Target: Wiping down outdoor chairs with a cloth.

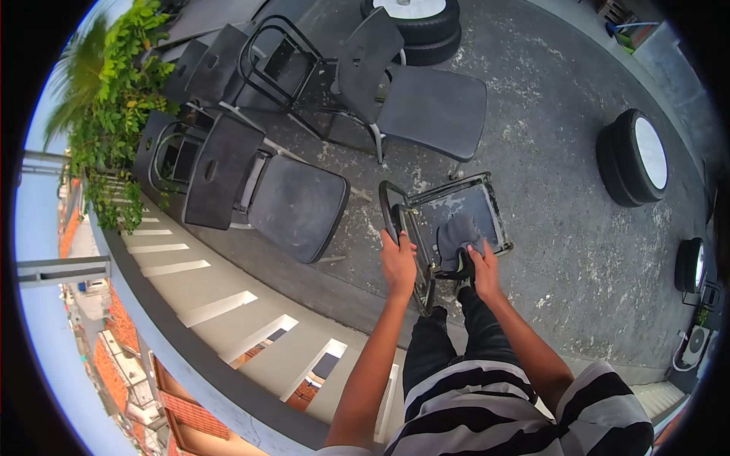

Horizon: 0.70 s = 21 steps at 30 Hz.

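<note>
Just in front of my legs stands a dark metal-framed chair (439,206), its seat worn in pale patches and its frame rim chipped. My left hand (398,263) is closed around the curved tube of the chair's backrest (390,212). Bunched in my right hand (485,269) is a grey cloth (455,238), which lies over the near part of the seat. A black edge or strip shows under the cloth; what it belongs to, I cannot tell. The cloth hides part of the seat.
Several dark chairs stand ahead and to the left, including one plastic-seated chair (299,199) and another (433,108). A slotted parapet wall (188,285) runs along my left. Tyre tables with white tops stand on the worn concrete floor, one ahead (425,43), one right (627,159).
</note>
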{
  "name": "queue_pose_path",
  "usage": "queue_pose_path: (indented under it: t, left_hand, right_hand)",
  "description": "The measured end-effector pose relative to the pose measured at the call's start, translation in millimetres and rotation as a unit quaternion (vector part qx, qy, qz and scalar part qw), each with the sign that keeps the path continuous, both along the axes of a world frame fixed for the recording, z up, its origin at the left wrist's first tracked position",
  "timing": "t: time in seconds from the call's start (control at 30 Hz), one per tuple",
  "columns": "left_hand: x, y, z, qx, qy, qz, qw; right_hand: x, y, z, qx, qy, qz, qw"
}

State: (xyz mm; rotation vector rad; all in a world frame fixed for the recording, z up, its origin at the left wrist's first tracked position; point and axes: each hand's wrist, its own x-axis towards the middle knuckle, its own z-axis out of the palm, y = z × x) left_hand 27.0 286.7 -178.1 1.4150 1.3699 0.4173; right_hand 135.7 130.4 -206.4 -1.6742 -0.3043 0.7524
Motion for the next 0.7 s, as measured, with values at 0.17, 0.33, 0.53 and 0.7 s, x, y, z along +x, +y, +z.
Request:
queue_pose_path:
  t: [0.17,0.33,0.53,0.7]
  left_hand:
    - [0.3,-8.9,4.4,-0.015,-0.019,0.008,1.0]
    - [-2.2,-8.1,14.4,-0.056,-0.06,0.057,0.995]
    - [-3.3,-8.3,17.7,-0.049,-0.015,0.035,0.998]
    - [-4.2,-8.8,27.7,-0.046,-0.03,0.066,0.996]
  right_hand:
    - [-64.5,20.3,-68.6,-0.055,0.106,0.226,0.967]
    - [-79.4,68.9,-92.0,0.01,-0.066,0.211,0.975]
    - [-36.9,137.6,-102.2,0.029,-0.018,0.159,0.987]
    - [-47.2,108.8,-113.3,0.015,0.029,0.182,0.983]
